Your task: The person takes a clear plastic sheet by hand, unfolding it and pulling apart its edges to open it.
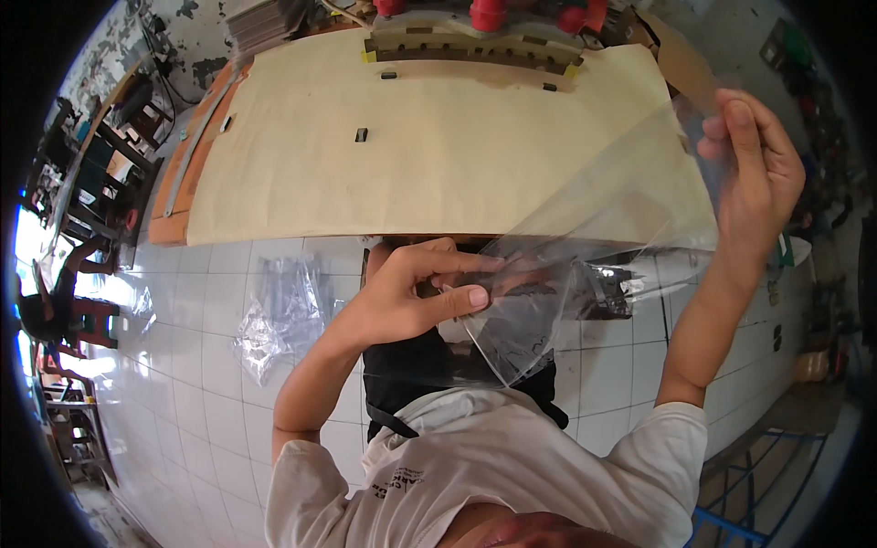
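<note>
A clear plastic sheet (594,201) stretches slantwise between my two hands, over the table's front edge and my lap. My left hand (425,288) pinches its lower left part between thumb and fingers, just in front of the table. Up at the right, my right hand (754,160) grips the sheet's upper corner with fingers closed, beyond the table's right edge. The sheet's lower point hangs near my shirt. The table (320,183) has a pale yellow cover, which shows through the plastic.
A machine with red parts (489,14) stands at the table's back edge. A metal ruler (196,151) lies at the left end. Small black pieces (362,135) dot the cover. Clear plastic (288,306) lies on the tiled floor. A person (55,306) is at far left.
</note>
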The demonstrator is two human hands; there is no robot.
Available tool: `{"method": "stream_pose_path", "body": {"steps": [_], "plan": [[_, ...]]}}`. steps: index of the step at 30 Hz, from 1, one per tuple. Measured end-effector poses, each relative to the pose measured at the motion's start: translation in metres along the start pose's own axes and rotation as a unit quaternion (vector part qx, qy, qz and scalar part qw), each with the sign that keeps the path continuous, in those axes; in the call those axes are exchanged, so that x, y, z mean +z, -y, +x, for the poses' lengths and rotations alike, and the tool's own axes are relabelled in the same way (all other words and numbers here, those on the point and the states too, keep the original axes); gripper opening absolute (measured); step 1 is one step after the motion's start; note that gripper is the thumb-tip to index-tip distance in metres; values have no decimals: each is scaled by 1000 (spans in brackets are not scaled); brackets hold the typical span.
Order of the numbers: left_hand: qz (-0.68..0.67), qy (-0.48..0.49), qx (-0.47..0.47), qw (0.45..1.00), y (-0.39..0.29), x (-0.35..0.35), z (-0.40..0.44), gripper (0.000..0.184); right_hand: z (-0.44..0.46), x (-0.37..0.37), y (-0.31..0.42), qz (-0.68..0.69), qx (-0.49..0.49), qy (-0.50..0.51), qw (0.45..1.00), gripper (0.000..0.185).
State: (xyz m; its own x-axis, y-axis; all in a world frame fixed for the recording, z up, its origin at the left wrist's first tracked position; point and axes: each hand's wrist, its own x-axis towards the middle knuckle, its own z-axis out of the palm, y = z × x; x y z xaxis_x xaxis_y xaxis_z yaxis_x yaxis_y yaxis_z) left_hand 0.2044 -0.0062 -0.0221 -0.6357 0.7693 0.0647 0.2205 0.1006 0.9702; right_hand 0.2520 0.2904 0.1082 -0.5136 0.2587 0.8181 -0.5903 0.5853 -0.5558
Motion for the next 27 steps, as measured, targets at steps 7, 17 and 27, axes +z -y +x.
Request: {"method": "stream_pose_path", "body": {"steps": [7, 17, 27], "plan": [[-74, -37, 42, 996, 13, 5, 4, 25, 3, 0, -9, 35, 9, 44, 998, 19], [-110, -35, -29, 993, 9, 2, 3, 30, 7, -2, -14, 27, 11, 45, 999, 20], [-114, -198, 112, 967, 17, 14, 5, 21, 9, 6, -17, 3, 27, 13, 1000, 18]]}}
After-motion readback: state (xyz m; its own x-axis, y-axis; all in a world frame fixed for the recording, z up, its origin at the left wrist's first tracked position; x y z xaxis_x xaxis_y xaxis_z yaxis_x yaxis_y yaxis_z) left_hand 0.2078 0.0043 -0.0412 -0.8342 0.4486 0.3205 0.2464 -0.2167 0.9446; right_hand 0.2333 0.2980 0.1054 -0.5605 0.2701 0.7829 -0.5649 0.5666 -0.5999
